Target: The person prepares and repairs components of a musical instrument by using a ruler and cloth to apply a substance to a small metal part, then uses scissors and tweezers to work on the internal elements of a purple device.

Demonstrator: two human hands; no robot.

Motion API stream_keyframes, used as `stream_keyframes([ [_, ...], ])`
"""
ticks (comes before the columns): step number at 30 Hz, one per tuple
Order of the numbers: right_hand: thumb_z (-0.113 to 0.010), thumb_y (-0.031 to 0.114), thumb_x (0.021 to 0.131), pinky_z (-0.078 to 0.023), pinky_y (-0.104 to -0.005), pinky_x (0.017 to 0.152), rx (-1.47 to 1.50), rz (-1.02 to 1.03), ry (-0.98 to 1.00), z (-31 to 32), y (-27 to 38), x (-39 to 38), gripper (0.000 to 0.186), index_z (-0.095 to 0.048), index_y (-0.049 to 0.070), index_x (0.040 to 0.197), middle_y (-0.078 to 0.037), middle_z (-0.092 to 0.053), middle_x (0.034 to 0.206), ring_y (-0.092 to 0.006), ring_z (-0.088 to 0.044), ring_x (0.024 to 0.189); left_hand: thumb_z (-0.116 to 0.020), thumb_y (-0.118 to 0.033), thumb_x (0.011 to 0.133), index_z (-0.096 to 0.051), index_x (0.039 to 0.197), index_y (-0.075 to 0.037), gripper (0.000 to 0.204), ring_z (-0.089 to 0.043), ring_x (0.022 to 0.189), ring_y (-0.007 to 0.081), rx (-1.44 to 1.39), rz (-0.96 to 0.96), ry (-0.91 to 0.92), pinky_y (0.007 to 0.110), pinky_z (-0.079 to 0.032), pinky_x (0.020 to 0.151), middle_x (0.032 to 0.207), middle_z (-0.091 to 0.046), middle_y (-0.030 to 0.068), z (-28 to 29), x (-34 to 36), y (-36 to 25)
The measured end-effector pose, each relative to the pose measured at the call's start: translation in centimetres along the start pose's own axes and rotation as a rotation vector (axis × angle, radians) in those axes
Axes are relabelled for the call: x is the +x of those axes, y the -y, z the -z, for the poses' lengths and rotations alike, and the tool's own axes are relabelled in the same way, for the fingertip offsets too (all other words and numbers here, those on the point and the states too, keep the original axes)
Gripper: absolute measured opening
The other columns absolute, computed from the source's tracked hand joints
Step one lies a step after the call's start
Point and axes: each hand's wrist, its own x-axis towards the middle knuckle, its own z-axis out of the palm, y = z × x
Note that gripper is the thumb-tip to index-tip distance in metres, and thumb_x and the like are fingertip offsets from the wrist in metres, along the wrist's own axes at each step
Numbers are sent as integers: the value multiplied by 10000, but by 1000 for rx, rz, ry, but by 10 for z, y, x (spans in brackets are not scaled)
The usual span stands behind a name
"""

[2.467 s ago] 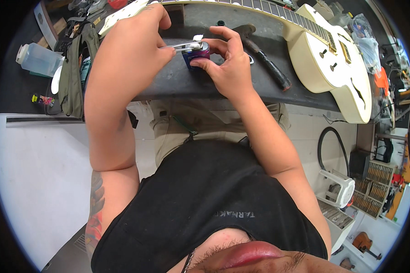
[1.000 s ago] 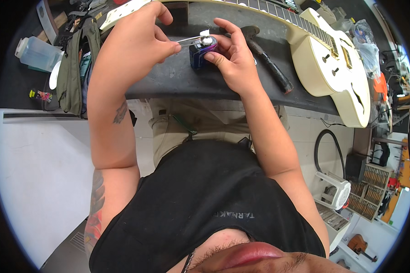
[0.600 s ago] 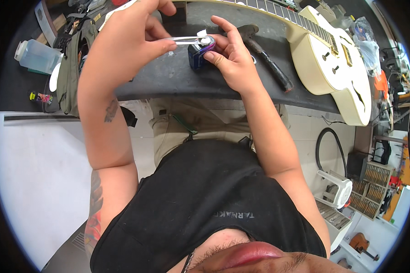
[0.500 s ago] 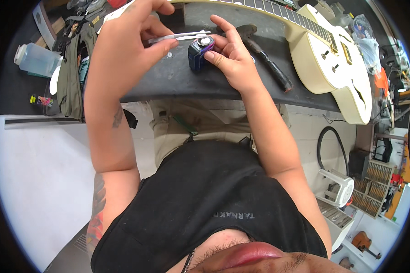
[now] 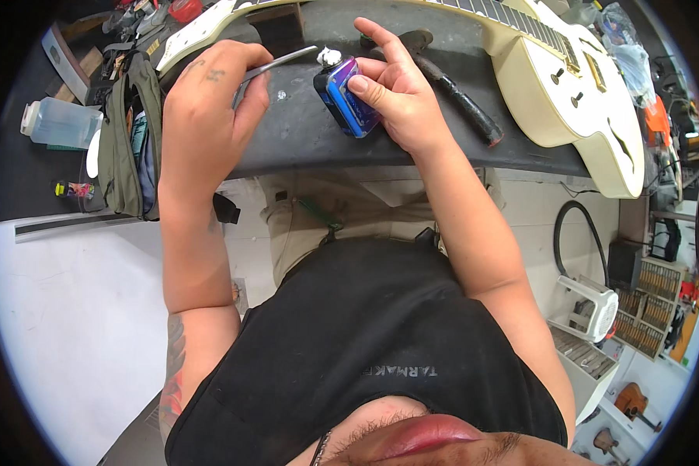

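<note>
In my right hand is a blue and purple box vape, gripped between thumb and fingers with the index finger stretched away. A white tuft of cotton sticks up from its black top. Slim grey tweezers are pinched in my left hand. Their tips point right and end just short of the cotton, apparently apart from it. The fingertips of my left hand are partly hidden behind the hand.
A cream hollow-body guitar lies across the back and right of the dark workbench. Near my right hand rests a dark-handled hammer. At left are an olive bag and a clear bottle. A white stool stands lower right.
The tweezers have drawn back left from the cotton, and their prongs now look closer together. The box vape has tilted, showing more of its blue side. The cotton tuft stands out more.
</note>
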Motion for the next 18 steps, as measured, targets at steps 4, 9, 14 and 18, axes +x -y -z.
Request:
stream_keyframes([
  [4,-773,179,1092,-570,-354,1023,-20,1,21,1,-1,0,861,-256,51,1768,-152,-755,1256,-194,-716,1164,-696,-2,1086,-694,1302,-10,216,-751,873,199,-223,234,-27,351,-607,785,1118,-775,111,-4,-6,4],
  [9,-766,178,1096,-568,-356,1011,-22,-24,27,1,-1,-1,865,-241,50,1771,-152,-752,1249,-195,-710,1160,-627,3,1135,-572,1443,-37,315,-794,951,233,-868,539,-233,344,-653,792,1163,-772,197,-10,-16,-8],
  [14,-758,173,1099,-562,-361,1029,-40,-37,23,0,1,0,857,-242,66,1774,-167,-745,1267,-203,-704,1172,-711,25,1046,-563,1501,89,483,-823,1087,346,-1746,664,-154,416,-705,903,1300,-759,321,-6,-24,8],
  [18,-759,171,1099,-562,-365,1029,-31,-41,14,-2,2,1,855,-243,63,1772,-184,-741,1270,-205,-704,1176,-714,-14,1057,-609,1479,100,450,-816,1124,353,-1352,502,-282,459,-671,1004,1255,-804,264,-38,-38,10],
])
